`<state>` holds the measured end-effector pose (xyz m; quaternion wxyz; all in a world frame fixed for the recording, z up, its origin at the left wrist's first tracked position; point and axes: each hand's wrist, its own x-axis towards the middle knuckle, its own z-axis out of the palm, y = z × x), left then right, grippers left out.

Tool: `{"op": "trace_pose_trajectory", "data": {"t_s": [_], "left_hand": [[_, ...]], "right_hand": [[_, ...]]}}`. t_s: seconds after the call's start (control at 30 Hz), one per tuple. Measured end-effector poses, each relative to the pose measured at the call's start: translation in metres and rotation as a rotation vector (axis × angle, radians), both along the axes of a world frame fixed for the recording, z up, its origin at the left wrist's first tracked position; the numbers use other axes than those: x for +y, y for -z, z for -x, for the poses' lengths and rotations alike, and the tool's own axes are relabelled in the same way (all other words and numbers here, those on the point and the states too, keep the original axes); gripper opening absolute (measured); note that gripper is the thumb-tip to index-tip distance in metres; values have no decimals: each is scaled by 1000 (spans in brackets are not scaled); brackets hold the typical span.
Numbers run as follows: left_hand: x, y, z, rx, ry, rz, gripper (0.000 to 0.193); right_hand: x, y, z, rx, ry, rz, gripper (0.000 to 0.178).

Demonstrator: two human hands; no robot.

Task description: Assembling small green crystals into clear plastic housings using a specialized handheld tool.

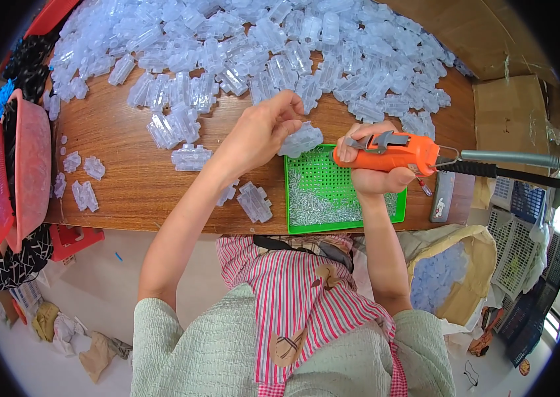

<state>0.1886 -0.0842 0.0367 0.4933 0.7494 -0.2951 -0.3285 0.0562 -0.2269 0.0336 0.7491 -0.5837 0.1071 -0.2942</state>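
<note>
My left hand (pixel 263 129) pinches a transparent plastic part (pixel 302 139) above the far left corner of a green tray (pixel 288 218). My right hand (pixel 371 165) is wrapped round an orange electric screwdriver (pixel 396 156) with a grey lever, lying nearly level above the tray. Its front end points left toward the held part; the bit is hidden. Many small silvery screws (pixel 320 205) lie in the tray, mostly in its near half. Close to my left forearm, a loose transparent part (pixel 254 202) rests on the wooden table (pixel 128 205).
A large heap of similar transparent parts (pixel 227 40) covers the table's far side. Pink and red baskets (pixel 32 165) stand at the left edge. From the screwdriver, a black cable (pixel 518 175) runs right. A sack of plastic pieces (pixel 442 278) stands below the table's right front.
</note>
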Motion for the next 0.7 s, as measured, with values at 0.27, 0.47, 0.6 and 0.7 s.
{"op": "trace_pose_trajectory", "data": {"t_s": [0.27, 0.47, 0.6, 0.7], "left_hand": [[-4, 21, -10, 100, 87, -10, 12], [-3, 20, -10, 211, 44, -3, 13], [-4, 22, -11, 223, 39, -13, 13], [-6, 20, -11, 216, 35, -31, 12]], "right_hand": [[2, -6, 3, -24, -43, -9, 96], [-6, -45, -5, -491, -233, 35, 107], [3, -52, -21, -594, -331, 54, 114], [7, -45, -28, -555, -340, 42, 116]]}}
